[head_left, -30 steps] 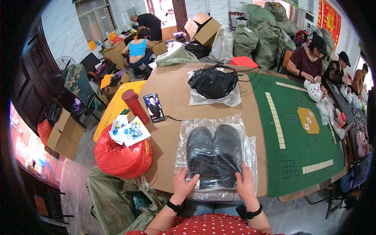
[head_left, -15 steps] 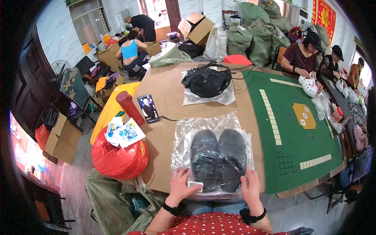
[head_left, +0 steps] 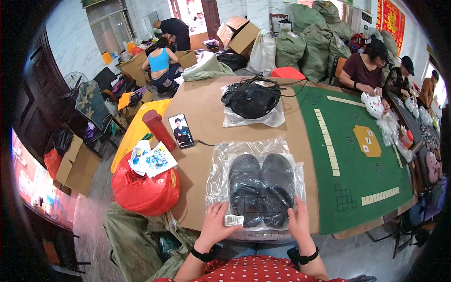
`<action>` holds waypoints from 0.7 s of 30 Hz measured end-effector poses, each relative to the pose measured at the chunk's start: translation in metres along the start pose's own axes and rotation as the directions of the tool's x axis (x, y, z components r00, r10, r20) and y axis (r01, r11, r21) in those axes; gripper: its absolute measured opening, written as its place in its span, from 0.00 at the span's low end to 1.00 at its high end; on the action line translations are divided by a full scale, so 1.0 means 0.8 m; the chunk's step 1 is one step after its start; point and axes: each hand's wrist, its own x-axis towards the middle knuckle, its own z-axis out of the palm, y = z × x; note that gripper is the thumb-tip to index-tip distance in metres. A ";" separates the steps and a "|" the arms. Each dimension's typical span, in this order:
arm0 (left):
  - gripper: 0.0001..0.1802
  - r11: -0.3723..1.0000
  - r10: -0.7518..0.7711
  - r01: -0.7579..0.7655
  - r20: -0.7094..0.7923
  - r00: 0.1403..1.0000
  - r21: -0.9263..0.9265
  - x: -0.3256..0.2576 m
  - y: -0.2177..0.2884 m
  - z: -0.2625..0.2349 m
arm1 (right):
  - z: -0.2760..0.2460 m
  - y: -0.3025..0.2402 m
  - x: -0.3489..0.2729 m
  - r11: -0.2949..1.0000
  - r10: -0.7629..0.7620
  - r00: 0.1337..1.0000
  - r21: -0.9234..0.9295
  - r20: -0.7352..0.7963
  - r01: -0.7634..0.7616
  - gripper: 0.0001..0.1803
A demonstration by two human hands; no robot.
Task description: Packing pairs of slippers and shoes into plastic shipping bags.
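A pair of black slip-on shoes [head_left: 246, 174] lies side by side in a clear plastic bag [head_left: 217, 171] at the table's near edge. My left hand [head_left: 217, 221] rests on the bag's near left part, fingers spread, thumb stretched beside a white barcode label [head_left: 234, 220]. At the near right side my right hand [head_left: 300, 220] holds the bag's edge, thumb against the right shoe. Another clear printed sheet or bag [head_left: 260, 235] shows beneath the near end. Some of my fingertips are hard to make out against the plastic.
Beyond the bag sits a black corded bundle [head_left: 251, 98] on clear plastic. To the left stand a phone [head_left: 181, 130], a red flask [head_left: 158, 130] and a red twine roll [head_left: 145, 190] with papers. A green game mat [head_left: 357, 160] covers the right side. Other people work farther off.
The shoes have shifted slightly away from me, and the printed plastic beneath now shows at the near edge. The barcode label has turned more into view. My hands stay at the bag's sides.
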 end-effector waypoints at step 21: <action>0.41 0.985 0.111 -0.092 -0.127 0.986 0.144 -0.029 0.015 -0.013 | -0.023 -0.022 -0.017 0.971 -0.132 0.976 -0.176 0.175 0.163 0.55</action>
